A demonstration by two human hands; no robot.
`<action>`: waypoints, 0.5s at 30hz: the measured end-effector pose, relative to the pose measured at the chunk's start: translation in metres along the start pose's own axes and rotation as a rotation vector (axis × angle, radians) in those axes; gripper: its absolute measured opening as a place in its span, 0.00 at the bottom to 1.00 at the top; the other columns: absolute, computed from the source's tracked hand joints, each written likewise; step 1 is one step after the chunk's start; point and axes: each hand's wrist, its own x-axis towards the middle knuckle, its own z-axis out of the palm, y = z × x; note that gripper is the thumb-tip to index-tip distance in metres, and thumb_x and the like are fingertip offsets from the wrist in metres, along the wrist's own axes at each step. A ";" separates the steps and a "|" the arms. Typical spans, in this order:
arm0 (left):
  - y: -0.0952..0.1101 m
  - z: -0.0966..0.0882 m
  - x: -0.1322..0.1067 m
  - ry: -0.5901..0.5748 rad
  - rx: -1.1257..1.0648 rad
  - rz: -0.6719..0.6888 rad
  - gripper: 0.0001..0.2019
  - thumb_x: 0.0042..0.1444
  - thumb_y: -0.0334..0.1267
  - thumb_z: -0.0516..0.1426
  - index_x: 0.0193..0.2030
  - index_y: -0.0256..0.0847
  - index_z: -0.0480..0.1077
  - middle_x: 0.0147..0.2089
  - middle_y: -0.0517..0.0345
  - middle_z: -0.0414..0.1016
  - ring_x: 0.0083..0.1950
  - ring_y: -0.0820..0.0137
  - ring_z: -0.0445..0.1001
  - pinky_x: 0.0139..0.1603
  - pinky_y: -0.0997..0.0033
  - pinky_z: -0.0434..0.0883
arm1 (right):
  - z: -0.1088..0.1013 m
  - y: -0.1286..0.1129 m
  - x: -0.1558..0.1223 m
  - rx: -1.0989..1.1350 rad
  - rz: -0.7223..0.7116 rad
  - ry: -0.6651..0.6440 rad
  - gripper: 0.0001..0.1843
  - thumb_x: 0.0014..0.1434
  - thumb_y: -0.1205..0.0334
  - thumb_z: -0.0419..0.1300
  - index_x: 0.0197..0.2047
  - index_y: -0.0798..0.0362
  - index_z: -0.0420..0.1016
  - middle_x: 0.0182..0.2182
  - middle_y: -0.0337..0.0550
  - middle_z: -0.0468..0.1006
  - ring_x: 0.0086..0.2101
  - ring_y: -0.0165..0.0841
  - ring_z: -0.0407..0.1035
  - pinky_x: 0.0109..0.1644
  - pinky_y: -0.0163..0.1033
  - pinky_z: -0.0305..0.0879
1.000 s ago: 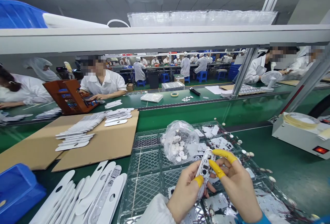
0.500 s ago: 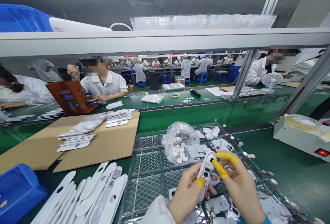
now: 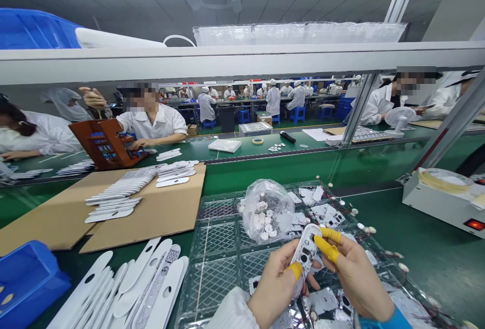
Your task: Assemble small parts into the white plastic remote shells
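Note:
My left hand (image 3: 275, 278), a yellow cot on its thumb, holds a long white plastic housing (image 3: 307, 248) tilted upward, its inner side with black parts facing me. At the housing's upper end, my right hand (image 3: 354, 271) presses its yellow-cotted thumb and finger against the right edge. What lies under those fingertips is too small to make out. Below and around the hands, a clear compartment tray (image 3: 212, 263) holds white circuit boards (image 3: 322, 299) with thin wires and small round discs. A clear plastic bag (image 3: 265, 207) of white round pieces lies on the tray behind the hands.
White long shells (image 3: 129, 288) lie in a pile at the left, beside a blue bin (image 3: 28, 283). More shells sit on cardboard (image 3: 178, 213). A grey box (image 3: 441, 202) with a red switch stands right. A shelf (image 3: 242, 61) crosses above; co-workers sit across the bench.
My right hand has shifted slightly right and down, its fingers still at the housing's upper end. The housing has moved slightly down. A co-worker's raised hand has moved left.

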 end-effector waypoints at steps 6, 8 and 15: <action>0.000 0.002 0.001 0.018 -0.020 -0.005 0.20 0.51 0.31 0.51 0.53 0.39 0.66 0.40 0.51 0.73 0.26 0.77 0.69 0.23 0.80 0.63 | 0.010 0.002 -0.005 -0.049 -0.093 0.081 0.24 0.46 0.51 0.67 0.44 0.55 0.72 0.33 0.44 0.75 0.24 0.28 0.61 0.22 0.31 0.56; 0.000 0.003 0.002 0.016 -0.026 -0.001 0.20 0.51 0.30 0.51 0.53 0.38 0.66 0.40 0.51 0.73 0.27 0.76 0.70 0.24 0.79 0.63 | 0.013 0.002 -0.008 -0.031 -0.123 0.098 0.24 0.45 0.51 0.68 0.43 0.55 0.73 0.31 0.43 0.74 0.22 0.27 0.59 0.21 0.31 0.56; 0.001 0.002 0.001 -0.015 -0.025 0.013 0.20 0.52 0.31 0.53 0.53 0.36 0.66 0.39 0.49 0.73 0.27 0.75 0.71 0.25 0.78 0.65 | 0.010 -0.001 -0.007 -0.040 -0.121 0.091 0.22 0.45 0.51 0.67 0.42 0.54 0.73 0.31 0.42 0.74 0.21 0.26 0.59 0.21 0.31 0.57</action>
